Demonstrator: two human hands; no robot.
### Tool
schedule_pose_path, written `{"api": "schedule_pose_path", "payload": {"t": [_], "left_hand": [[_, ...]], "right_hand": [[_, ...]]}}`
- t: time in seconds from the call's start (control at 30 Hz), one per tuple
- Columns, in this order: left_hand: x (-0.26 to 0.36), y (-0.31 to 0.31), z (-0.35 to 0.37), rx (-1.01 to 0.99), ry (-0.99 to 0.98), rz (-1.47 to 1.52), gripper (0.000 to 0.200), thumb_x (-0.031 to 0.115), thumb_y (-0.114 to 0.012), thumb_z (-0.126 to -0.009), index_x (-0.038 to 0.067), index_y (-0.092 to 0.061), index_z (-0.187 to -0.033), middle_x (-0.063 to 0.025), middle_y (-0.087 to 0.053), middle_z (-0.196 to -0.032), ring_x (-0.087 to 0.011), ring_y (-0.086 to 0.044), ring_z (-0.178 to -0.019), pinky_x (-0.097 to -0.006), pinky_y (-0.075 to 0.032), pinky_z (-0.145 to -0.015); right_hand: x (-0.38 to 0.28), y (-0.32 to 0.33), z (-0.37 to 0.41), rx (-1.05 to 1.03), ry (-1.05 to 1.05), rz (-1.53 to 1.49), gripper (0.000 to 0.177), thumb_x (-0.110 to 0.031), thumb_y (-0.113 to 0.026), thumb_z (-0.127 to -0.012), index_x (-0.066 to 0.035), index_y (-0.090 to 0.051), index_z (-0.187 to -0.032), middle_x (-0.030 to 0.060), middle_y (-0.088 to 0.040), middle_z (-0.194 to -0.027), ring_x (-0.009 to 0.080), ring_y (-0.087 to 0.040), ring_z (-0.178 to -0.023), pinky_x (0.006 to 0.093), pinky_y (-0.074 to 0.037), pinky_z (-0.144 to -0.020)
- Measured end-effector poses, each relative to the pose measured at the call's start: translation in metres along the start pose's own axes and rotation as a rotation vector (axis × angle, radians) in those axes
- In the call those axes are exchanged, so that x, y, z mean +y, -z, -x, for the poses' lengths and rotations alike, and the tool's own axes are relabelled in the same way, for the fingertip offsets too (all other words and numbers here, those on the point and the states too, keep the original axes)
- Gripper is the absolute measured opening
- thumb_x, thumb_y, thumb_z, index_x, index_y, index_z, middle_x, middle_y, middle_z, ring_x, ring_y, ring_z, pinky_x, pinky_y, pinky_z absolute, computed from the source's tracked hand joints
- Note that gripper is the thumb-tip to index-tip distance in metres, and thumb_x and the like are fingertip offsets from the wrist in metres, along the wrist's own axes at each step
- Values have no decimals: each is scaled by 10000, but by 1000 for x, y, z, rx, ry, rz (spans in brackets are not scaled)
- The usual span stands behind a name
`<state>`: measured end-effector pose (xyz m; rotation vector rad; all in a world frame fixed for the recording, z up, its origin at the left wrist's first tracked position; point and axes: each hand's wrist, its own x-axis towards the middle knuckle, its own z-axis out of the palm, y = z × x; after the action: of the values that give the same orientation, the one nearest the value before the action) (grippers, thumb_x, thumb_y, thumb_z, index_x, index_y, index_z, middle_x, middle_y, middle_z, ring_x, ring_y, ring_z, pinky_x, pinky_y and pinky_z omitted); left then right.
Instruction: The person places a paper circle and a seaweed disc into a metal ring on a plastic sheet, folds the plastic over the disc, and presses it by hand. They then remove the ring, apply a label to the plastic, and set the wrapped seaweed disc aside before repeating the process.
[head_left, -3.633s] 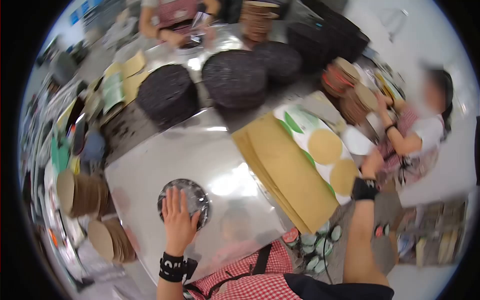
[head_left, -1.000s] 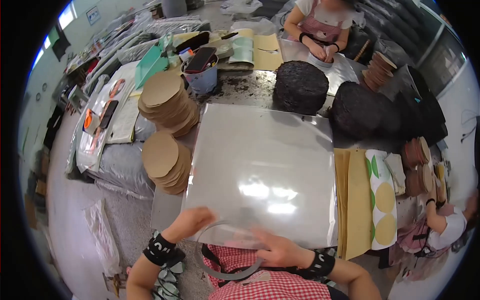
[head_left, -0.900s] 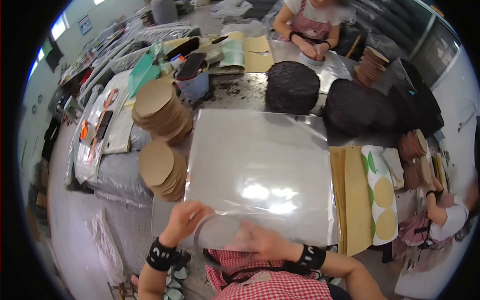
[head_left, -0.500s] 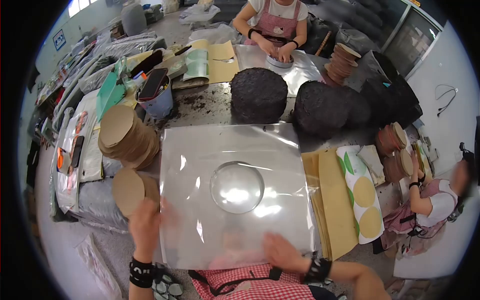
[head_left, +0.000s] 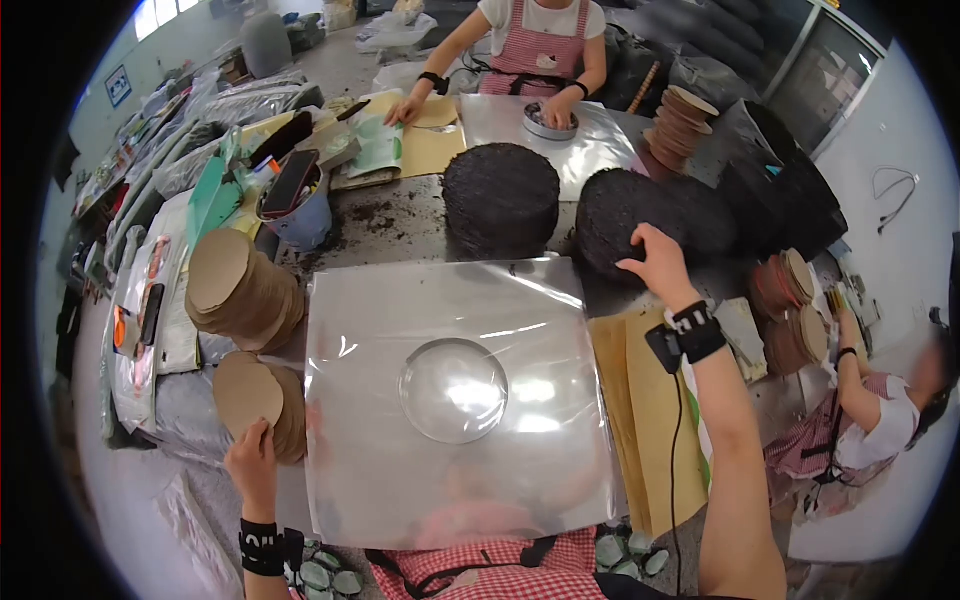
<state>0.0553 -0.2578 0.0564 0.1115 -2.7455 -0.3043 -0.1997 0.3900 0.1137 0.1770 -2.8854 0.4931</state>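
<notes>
My left hand (head_left: 252, 470) pinches the near edge of the top disc of a short stack of round brown cardboard discs (head_left: 245, 390), left of the clear sheets. Out to the right, my right hand (head_left: 662, 265) reaches to a dark, crumbly round block (head_left: 620, 215); its thumb and forefinger are apart, fingertips right at the block's side. Between my arms lies a pile of clear plastic sheets (head_left: 370, 480). A thin round ring (head_left: 403, 390) rests in the middle of the pile, with nothing inside it.
A second dark block (head_left: 500, 200) stands behind the sheets, near a taller disc stack (head_left: 225, 275) and a blue bucket (head_left: 300, 225). Brown paper sheets (head_left: 640, 450) lie right. Across the table a person (head_left: 545, 60) works at a metal ring (head_left: 550, 125); another person (head_left: 870, 400) is at right.
My right hand has gone from the sheets' near edge up to the dark block. My left hand has settled at the disc stack's edge. The person opposite now reaches one hand to the papers.
</notes>
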Motion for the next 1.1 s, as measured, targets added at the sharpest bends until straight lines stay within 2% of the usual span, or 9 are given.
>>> {"api": "schedule_pose_path", "payload": {"t": [0.13,0.27,0.33,0.43,0.53,0.63,0.8,0.93,1.1], "left_hand": [[8,-1,1,58,20,60,166,44,-671,-887,41,-699,-1051,-145,-733,-1008,-361,-701,-888,-413,-544,-758],[27,9,-8,45,59,56,167,21,-675,-879,40,-713,-1040,-150,-734,-989,-354,-706,-883,-402,-548,-755],[54,14,-11,94,20,83,156,5,-670,-878,32,-722,-1022,-151,-740,-992,-339,-716,-882,-391,-557,-763],[137,-4,-24,253,-498,358,170,-32,-655,-841,24,-745,-974,-143,-753,-1068,-288,-732,-968,-369,-574,-849],[199,-61,-14,-122,-617,420,273,91,-654,-813,47,-728,-1071,-108,-729,-1163,-290,-685,-1133,-418,-534,-964],[207,-81,-1,-190,-563,433,254,148,-726,-827,62,-735,-1066,-102,-743,-1122,-316,-689,-1120,-441,-531,-954],[169,-65,26,-303,-703,539,224,152,-775,-814,120,-759,-1035,-55,-739,-1035,-255,-727,-886,-372,-582,-724],[161,-62,-7,-248,-606,448,394,145,-811,-767,107,-724,-1150,-68,-682,-973,-244,-704,-766,-366,-577,-660],[212,-94,-82,-619,-473,-57,1307,416,-963,-450,-216,-359,-1422,-221,-575,-1125,-253,-714,-830,-317,-600,-694]], "right_hand": [[57,14,-10,-139,-17,-615,257,-153,-804,-825,17,-664,-957,145,-663,-818,333,-639,-739,387,-499,-706],[54,61,26,592,-69,-69,237,-66,-485,-1040,-10,-634,-1216,90,-670,-1155,267,-651,-1007,401,-508,-919],[12,73,41,769,-193,-1630,304,-109,-509,-1059,-13,-542,-1347,54,-656,-1100,243,-618,-906,393,-512,-804],[17,37,74,557,-277,-1631,304,-110,-521,-1061,-70,-552,-1361,60,-664,-1236,257,-637,-1097,420,-494,-1003],[-62,11,98,287,-191,-1729,307,-103,-516,-1061,-40,-570,-1356,72,-660,-1265,193,-631,-1110,331,-499,-971],[-132,-16,132,244,-138,-897,374,-99,-486,-1059,28,-524,-1408,141,-631,-1315,221,-607,-1188,333,-476,-1012],[-184,-127,192,-75,942,-209,547,-231,-653,-874,8,-589,-1362,227,-564,-1381,383,-531,-1333,479,-450,-1120],[-204,-109,167,-142,805,-370,750,-351,-773,-781,51,-551,-1374,206,-584,-1305,375,-578,-1236,440,-495,-1061],[-246,-107,121,-484,360,189,1005,-236,-849,-694,154,-352,-1476,186,-564,-1055,268,-671,-882,322,-603,-718]]}}
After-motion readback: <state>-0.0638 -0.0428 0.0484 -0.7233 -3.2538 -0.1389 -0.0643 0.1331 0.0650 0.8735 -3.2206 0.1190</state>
